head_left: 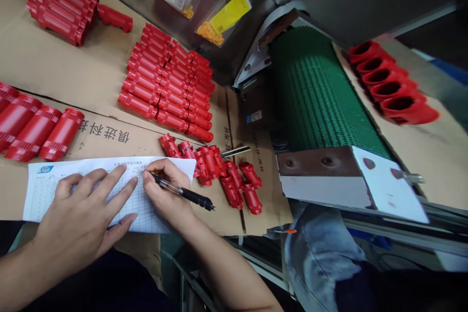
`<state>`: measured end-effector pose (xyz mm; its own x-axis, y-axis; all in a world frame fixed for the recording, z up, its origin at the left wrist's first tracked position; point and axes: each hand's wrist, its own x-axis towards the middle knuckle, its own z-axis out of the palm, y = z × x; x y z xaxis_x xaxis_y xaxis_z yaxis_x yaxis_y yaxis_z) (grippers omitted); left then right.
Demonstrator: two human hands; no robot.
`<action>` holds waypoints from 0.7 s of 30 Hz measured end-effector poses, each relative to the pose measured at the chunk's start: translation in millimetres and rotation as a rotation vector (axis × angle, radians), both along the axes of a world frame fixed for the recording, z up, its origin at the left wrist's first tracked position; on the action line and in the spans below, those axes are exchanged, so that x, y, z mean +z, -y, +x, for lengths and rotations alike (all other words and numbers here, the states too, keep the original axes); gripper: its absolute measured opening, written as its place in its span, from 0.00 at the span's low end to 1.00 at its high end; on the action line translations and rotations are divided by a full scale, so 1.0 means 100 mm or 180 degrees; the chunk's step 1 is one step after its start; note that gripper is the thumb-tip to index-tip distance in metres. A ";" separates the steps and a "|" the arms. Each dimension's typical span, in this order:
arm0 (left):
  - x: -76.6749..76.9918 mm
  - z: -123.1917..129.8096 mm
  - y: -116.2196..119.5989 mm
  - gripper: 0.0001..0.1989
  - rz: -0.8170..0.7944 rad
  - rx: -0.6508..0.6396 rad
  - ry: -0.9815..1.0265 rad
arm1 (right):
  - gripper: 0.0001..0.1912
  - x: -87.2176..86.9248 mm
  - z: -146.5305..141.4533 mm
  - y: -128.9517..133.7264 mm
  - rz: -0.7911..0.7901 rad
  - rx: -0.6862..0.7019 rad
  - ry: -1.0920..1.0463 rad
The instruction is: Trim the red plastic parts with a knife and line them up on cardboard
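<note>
A printed paper form with a grid [146, 214] lies at the near edge of the cardboard-covered table. My left hand [87, 204] rests flat on it with the fingers spread and holds nothing. My right hand [166, 190] grips a black pen [190, 196], its fingers pinched near the writing end over the upper part of the form. The pen's tip is hidden by the fingers. Just beyond the form, small red parts [210, 163] lie in a loose group, with a thin metallic strip [236, 151] beside them.
Rows of red tubes [168, 87] stand behind, with more stacks [62, 7] at the far left and larger tubes [62, 134] nearer. A green conveyor belt [321, 87] runs at right; red hollow parts [387, 83] lie beyond. Another person's jeans [318, 253] show below. Bags [223, 19] lie behind.
</note>
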<state>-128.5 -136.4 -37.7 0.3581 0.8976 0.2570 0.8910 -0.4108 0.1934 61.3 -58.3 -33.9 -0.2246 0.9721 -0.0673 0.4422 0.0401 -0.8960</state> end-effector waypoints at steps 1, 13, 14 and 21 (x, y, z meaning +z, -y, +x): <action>0.00 0.00 0.00 0.24 -0.0007 -0.0016 -0.0008 | 0.04 -0.01 -0.01 0.01 0.0073 0.0016 0.0050; -0.01 0.01 -0.01 0.24 0.0026 -0.0033 -0.0013 | 0.04 -0.04 -0.01 -0.04 -0.0056 0.0076 -0.0221; -0.01 0.01 0.00 0.24 0.0021 -0.0034 -0.0015 | 0.04 -0.03 -0.01 -0.04 -0.0048 0.0097 -0.0209; 0.01 0.02 0.00 0.24 -0.0022 -0.0006 -0.0081 | 0.06 -0.03 -0.03 0.00 0.0124 0.0193 0.0190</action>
<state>-126.6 -136.4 -37.2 0.3662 0.8986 0.2416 0.8948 -0.4113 0.1735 58.4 -58.1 -36.5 -0.2799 0.9590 -0.0448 0.4904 0.1027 -0.8654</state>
